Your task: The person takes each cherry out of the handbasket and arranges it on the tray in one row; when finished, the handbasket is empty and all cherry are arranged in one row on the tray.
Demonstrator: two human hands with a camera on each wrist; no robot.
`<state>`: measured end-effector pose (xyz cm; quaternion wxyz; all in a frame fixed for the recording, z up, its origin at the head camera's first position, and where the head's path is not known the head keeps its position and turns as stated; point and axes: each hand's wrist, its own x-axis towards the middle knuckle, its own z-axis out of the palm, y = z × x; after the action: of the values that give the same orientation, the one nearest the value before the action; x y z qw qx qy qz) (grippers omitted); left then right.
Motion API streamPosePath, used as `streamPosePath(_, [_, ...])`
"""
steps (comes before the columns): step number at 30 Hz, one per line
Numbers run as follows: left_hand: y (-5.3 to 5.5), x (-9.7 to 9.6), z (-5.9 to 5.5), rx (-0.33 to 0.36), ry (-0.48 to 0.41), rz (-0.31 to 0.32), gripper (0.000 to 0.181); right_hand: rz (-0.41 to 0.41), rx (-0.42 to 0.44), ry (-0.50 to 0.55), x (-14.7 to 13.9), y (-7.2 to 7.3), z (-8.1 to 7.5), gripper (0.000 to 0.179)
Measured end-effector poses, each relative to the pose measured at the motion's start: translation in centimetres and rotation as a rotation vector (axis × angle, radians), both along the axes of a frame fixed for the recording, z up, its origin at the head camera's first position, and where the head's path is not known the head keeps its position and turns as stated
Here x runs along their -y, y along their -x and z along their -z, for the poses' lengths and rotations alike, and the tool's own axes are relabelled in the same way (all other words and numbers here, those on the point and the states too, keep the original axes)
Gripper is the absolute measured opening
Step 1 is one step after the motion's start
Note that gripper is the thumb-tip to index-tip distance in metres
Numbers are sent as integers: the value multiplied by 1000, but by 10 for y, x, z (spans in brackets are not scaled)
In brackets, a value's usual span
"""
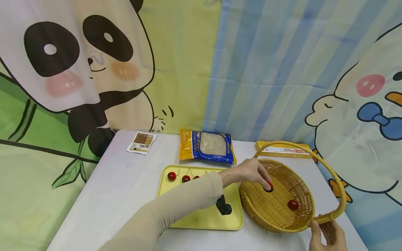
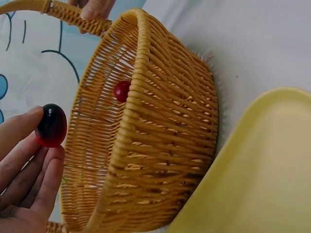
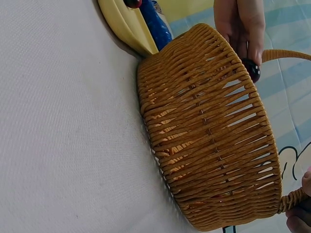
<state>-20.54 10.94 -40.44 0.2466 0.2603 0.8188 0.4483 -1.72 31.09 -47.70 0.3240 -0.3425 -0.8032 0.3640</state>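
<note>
Over the wicker basket (image 1: 273, 205), my left hand (image 1: 251, 170) pinches a dark red cherry (image 2: 51, 125) between thumb and fingertips. In the head view it overlaps the basket's inside; in the left wrist view it appears beside the rim. Another red cherry (image 1: 293, 204) lies inside the basket, toward its right side. My right hand (image 1: 329, 235) grips the lower end of the arched handle (image 1: 340, 188), where it joins the rim. Left of the basket is a yellow tray (image 1: 216, 223) holding several cherries (image 1: 171, 176) with stems, partly hidden by my left sleeve.
Behind the tray lies a blue and yellow food bag (image 1: 211, 146). A small white and brown packet (image 1: 142, 142) is at the back left. Behind the basket lies a long yellow box (image 1: 284, 150). A cartoon-printed curtain (image 1: 267, 69) hangs along the table's back edge.
</note>
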Motion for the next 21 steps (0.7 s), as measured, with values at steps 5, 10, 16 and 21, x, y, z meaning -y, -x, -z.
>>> streamPosePath(5, [1, 18, -3, 40, -48, -9, 11, 12, 10, 15, -1, 1, 3, 50])
streamPosePath(10, [-1, 31, -1, 81, -105, 2, 11, 29, 18, 21, -8, 2, 10, 50])
streamPosePath(16, [0, 49, 2, 109, -138, -10, 12, 30, 20, 15, -15, 5, 19, 50])
streamPosePath(21, [4, 70, 4, 112, -158, -28, 14, 34, 36, 26, -17, 6, 22, 51])
